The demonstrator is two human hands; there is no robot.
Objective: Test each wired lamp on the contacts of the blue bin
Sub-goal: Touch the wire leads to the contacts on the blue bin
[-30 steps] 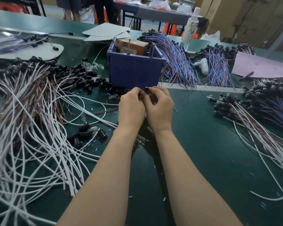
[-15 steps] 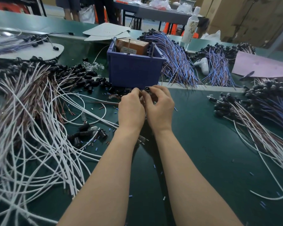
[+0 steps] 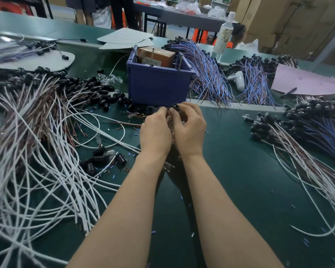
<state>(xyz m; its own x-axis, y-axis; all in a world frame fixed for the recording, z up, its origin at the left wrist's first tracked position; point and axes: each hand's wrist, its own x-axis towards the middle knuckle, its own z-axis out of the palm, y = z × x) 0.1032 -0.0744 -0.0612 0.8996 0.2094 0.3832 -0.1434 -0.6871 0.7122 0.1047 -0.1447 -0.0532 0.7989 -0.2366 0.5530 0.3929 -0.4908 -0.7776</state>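
Observation:
The blue bin (image 3: 159, 85) stands at the middle back of the green table, with a brown box (image 3: 156, 56) and upright metal contact pins (image 3: 152, 55) inside. Just in front of it, my left hand (image 3: 155, 132) and my right hand (image 3: 190, 128) are pressed together. Between the fingertips sits a small black lamp socket (image 3: 175, 107); its wires run down between my palms and are mostly hidden. The lamp is below the bin's rim and apart from the pins.
A large heap of white and brown wired lamps (image 3: 37, 142) fills the left. Blue-purple wired bundles (image 3: 211, 74) lie behind right of the bin, more wired lamps (image 3: 307, 132) at the right. Loose black sockets and bulbs (image 3: 103, 159) lie near left. A white bottle (image 3: 223, 35) stands behind.
Both hands stay together in front of the bin. The fingers have shifted slightly around the black socket; the socket now shows more at the fingertips.

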